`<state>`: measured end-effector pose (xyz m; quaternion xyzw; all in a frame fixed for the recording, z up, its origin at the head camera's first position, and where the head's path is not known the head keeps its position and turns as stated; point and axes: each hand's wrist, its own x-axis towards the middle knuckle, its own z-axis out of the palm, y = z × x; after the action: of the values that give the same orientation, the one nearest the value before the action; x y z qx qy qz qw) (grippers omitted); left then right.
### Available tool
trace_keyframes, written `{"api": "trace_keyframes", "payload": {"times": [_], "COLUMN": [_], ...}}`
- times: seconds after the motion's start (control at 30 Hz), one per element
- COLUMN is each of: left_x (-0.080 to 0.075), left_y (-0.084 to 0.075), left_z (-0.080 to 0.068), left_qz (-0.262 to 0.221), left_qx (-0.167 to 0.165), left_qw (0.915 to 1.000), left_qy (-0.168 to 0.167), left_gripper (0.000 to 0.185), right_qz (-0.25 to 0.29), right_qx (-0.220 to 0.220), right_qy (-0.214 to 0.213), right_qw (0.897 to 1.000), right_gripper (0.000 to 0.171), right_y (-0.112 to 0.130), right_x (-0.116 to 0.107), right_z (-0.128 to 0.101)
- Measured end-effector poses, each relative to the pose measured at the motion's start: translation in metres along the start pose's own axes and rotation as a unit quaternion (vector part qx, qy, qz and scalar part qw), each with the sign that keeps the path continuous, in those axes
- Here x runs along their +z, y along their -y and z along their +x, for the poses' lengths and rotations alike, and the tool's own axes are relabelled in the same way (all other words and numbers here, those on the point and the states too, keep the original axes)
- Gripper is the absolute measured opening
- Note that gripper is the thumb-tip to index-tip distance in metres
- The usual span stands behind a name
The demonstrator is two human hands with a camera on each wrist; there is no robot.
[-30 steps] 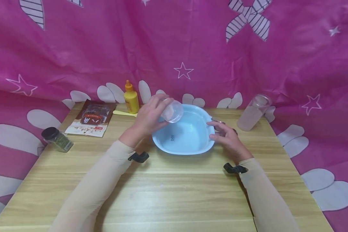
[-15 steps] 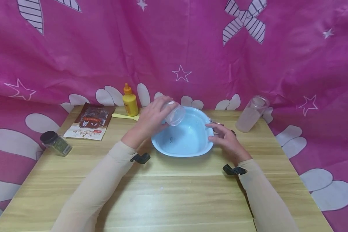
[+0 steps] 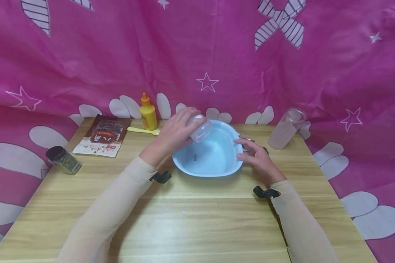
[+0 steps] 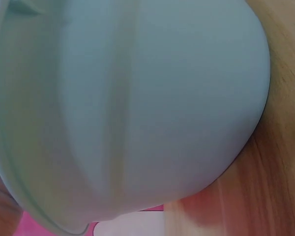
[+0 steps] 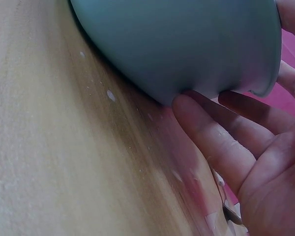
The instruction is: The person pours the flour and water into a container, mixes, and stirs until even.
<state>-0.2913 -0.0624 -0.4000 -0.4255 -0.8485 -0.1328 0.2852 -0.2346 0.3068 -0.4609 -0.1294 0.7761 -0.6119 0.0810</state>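
In the head view my left hand [image 3: 177, 133] grips a clear plastic cup [image 3: 202, 132] from above. The cup is tipped, its mouth toward the right, over the left back part of a light blue basin [image 3: 202, 174]. At the basin's right edge my right hand [image 3: 259, 160] holds the rim. The right wrist view shows several fingertips against the outer wall of the basin [image 5: 187, 44], with part of the hand up at the rim. Mostly the outer side of the basin [image 4: 187, 98] fills the left wrist view; the cup is hidden there.
Left on the wooden table [image 3: 191, 226] are a spice jar [image 3: 64, 160], a brown-white packet [image 3: 102, 137], a yellow bottle [image 3: 148, 114] and a pale yellow spoon [image 3: 141, 130]. A frosted bottle [image 3: 285, 129] stands at right. Behind my right hand is a partly hidden metal tool [image 3: 247, 138].
My left hand has shifted slightly right and tipped the cup further over the basin. The right hand stays at the basin's rim.
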Motion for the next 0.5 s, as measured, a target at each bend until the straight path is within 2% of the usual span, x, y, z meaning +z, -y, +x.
{"api": "trace_keyframes", "payload": {"times": [0.27,0.5], "left_x": [-0.0016,0.0001], "left_y": [-0.0019,-0.0049], "left_z": [0.0027,0.0041], "left_qz": [0.016,0.040], "left_qx": [0.016,0.035], "left_qw": [0.9993,0.9981], "left_qy": [0.029,0.033], "left_gripper": [0.085,0.076], "right_qz": [-0.002,0.006], "right_qx": [0.007,0.008], "right_qy": [-0.002,-0.001], "right_qw": [1.000,1.000], "right_gripper": [0.058,0.058], "right_y": [0.0008,-0.0001], "right_x": [0.0006,0.0009], "right_z": [-0.0003,-0.0002]}}
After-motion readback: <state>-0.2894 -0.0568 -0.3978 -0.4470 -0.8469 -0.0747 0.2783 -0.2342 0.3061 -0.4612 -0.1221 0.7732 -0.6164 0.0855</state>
